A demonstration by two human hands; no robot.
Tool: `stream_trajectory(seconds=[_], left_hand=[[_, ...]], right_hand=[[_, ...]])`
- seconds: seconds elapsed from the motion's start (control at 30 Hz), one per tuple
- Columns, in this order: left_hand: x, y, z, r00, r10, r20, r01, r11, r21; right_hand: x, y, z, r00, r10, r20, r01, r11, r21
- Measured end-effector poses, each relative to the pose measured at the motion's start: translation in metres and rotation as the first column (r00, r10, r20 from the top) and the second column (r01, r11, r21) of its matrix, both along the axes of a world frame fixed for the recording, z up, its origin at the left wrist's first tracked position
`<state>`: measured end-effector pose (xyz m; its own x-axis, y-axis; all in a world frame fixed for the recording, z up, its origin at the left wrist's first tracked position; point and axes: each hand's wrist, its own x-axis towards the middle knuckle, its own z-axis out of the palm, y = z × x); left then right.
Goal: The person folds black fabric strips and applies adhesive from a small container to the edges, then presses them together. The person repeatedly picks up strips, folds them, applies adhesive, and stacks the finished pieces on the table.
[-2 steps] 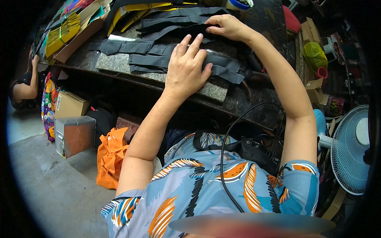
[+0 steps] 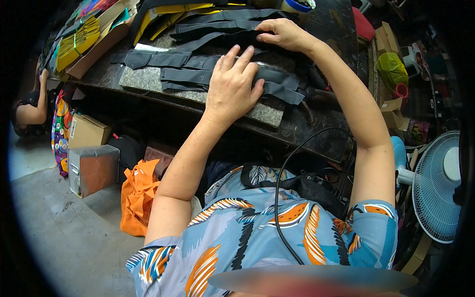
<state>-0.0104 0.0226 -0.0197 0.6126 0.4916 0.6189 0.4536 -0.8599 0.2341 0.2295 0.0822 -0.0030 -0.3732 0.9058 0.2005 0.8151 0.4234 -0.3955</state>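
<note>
Your fingers on the left hand lie flat and slightly spread, pressing down on a dark strap that runs across the grey stone slab. Compared with a moment ago that hand sits in the same spot, fingers maybe a touch closer together, so the strap stays pinned. Your right hand is beyond those fingers, curled with fingertips closed on the end of another dark strap; it has barely shifted either. My read: you're holding one piece steady while drawing or lining up the next, no lift yet. Left of your fingers more dark straps lie side by side on the slab and black bench. Further left, a cardboard box of yellow pieces. Below the bench: orange bag, metal box. White fan at far right. Another person's arm at the left edge.
</note>
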Motion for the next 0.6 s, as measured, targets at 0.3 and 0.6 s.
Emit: stream_trajectory(seconds=[0.3, 0.6], left_hand=[[-0.002, 0.000, -0.004, 1.000, -0.024, 0.005, 0.024, 0.997, -0.067], [-0.014, 0.007, 0.009, 0.970, -0.063, 0.233, 0.105, 0.979, -0.172]], right_hand=[[-0.012, -0.011, 0.011, 0.997, 0.009, 0.073, -0.011, 1.000, 0.025], [-0.027, -0.068, 0.000, 0.946, 0.022, 0.322, -0.082, 0.982, 0.172]])
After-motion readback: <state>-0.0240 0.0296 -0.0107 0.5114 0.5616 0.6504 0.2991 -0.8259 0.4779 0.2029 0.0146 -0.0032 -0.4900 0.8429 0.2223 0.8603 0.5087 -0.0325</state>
